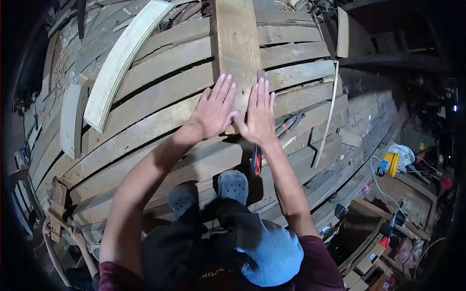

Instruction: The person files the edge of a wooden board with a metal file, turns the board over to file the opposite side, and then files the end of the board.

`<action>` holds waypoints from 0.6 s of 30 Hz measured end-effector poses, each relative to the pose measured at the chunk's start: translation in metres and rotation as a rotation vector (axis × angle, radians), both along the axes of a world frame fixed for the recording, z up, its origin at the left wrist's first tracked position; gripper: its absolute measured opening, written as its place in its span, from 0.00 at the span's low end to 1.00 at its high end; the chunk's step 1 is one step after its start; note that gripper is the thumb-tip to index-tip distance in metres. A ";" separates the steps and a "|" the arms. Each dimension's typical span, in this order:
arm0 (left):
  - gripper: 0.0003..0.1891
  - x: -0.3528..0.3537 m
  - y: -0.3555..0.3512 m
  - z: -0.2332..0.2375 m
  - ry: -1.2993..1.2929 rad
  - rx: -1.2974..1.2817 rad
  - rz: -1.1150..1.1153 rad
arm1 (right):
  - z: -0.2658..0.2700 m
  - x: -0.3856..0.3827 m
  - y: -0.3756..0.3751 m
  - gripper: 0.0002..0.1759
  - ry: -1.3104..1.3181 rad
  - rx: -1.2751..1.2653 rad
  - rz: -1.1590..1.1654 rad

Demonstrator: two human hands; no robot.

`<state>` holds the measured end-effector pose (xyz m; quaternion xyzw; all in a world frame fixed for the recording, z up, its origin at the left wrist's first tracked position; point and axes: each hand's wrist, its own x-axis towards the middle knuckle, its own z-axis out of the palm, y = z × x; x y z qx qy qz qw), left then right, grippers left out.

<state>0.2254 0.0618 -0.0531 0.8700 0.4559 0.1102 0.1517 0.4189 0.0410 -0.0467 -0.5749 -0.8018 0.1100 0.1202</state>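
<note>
My left hand (215,107) lies with its fingers stretched out over the left side of a thick wooden beam (236,34), near its close end. Beside it, my right hand (259,116) has its fingers straight and held flat at the beam's right edge. The two thumbs nearly meet. Below my right wrist a black and red tool handle (256,162) shows. Just past my right fingertips a dark flat metal end (261,73) sticks out; my hand hides whether the two are one tool. A dark tool, perhaps pliers (289,122), lies right of my right hand.
Spaced planks (165,89) form the floor under my clogs (233,186). A pale curved-looking board (124,63) and a short block (73,119) lie left. A thin stick (327,116) is at right. Another person's hands (75,236) hold wood at lower left. Clutter with a yellow reel (394,165) fills the right.
</note>
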 end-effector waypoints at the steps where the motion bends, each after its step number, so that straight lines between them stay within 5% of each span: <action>1: 0.40 0.000 0.001 -0.001 -0.034 -0.006 0.001 | 0.003 0.001 -0.007 0.61 -0.013 -0.013 0.006; 5: 0.42 0.002 0.002 0.002 -0.016 -0.036 0.018 | 0.007 0.013 -0.037 0.60 0.011 -0.085 0.069; 11: 0.44 0.000 -0.002 0.007 -0.030 -0.080 -0.015 | -0.004 -0.001 0.030 0.63 0.000 0.073 0.006; 18: 0.42 0.002 0.000 0.007 0.034 -0.086 0.022 | 0.001 0.016 -0.027 0.63 0.036 -0.017 0.049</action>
